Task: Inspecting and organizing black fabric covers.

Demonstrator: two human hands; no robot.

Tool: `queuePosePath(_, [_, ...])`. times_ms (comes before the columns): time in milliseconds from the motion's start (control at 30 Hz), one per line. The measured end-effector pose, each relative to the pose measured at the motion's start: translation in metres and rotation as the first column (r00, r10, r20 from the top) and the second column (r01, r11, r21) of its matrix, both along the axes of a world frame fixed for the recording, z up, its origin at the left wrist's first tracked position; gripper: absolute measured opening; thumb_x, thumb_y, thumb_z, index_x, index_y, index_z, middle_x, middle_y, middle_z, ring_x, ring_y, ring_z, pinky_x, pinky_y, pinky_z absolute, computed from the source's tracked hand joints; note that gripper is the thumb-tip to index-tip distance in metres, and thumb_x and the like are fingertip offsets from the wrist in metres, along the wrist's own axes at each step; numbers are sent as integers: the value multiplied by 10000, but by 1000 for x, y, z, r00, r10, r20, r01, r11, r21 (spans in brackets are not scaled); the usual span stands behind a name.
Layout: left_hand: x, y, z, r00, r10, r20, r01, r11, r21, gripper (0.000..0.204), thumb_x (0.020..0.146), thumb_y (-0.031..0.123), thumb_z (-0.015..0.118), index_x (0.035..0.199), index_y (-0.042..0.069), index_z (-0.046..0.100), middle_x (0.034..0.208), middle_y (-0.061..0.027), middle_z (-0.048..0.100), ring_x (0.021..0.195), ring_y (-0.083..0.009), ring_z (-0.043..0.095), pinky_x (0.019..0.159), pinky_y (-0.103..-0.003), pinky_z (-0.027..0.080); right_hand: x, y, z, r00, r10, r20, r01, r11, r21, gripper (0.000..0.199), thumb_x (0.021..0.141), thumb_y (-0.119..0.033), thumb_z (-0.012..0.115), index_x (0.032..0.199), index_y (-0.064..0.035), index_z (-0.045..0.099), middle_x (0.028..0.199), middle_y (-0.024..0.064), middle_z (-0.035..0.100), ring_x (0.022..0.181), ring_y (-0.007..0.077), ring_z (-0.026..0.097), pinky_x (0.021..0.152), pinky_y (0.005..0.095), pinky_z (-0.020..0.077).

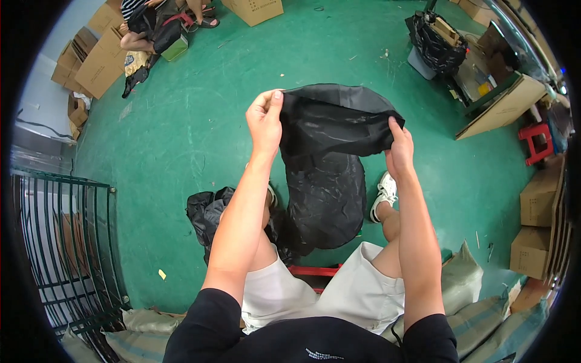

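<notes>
Between my raised hands stretches a black fabric piece [333,124], which looks like a bag or cover with a wide rim. My left hand [264,121] is closed on its upper left corner, thumb on top. At the right corner, my right hand [400,148] pinches the edge. Below the spread part, a long rounded stretch of black fabric [327,202] reaches down between my legs; I cannot tell whether it is the same piece. More crumpled black fabric [209,212] lies on the floor beside my left leg.
A red stool [315,271] shows between my thighs. Stuffed sacks [463,278] lie around me, and a green metal rack [72,236] stands left. Cardboard boxes [538,199] and another red stool [536,144] are at right. A black-lined bin [423,63] stands far right; another person [142,39] sits far left.
</notes>
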State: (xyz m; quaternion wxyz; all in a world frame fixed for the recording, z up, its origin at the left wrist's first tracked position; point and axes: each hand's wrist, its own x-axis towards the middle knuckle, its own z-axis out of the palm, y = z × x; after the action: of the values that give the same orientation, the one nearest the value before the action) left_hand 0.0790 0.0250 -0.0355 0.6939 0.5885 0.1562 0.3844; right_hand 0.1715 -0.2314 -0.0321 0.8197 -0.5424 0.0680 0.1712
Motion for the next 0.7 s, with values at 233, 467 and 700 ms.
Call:
queuePosePath(233, [-7,18,7,896,-430,-113,218,645,-733,291,1006,245,523,1007,-11,663,989,-122,708,878,-216,672,815,-313,525,11,-14,-3,975,220,22,-218,974,-62,277,930,-64,438,1112,31,623,1027,93,671,898,176,621,823,298,487])
queuePosePath(467, [-10,49,-18,814,-558,162,407,349,-844,355,1023,248,476,1107,-73,603,1070,-213,677,986,-301,676,909,-472,555,18,-26,-11,871,464,-164,-363,830,423,362,927,-100,356,1146,72,588,1112,174,671,1027,280,641,950,394,495])
queuePosePath(700, [-12,37,-9,712,-674,194,442,217,-870,361,1029,262,473,1094,-69,602,1061,-209,676,930,-302,680,866,-459,565,8,-27,-3,855,509,-104,-345,707,618,400,936,-156,342,1147,77,589,1140,219,661,1020,328,654,959,435,509])
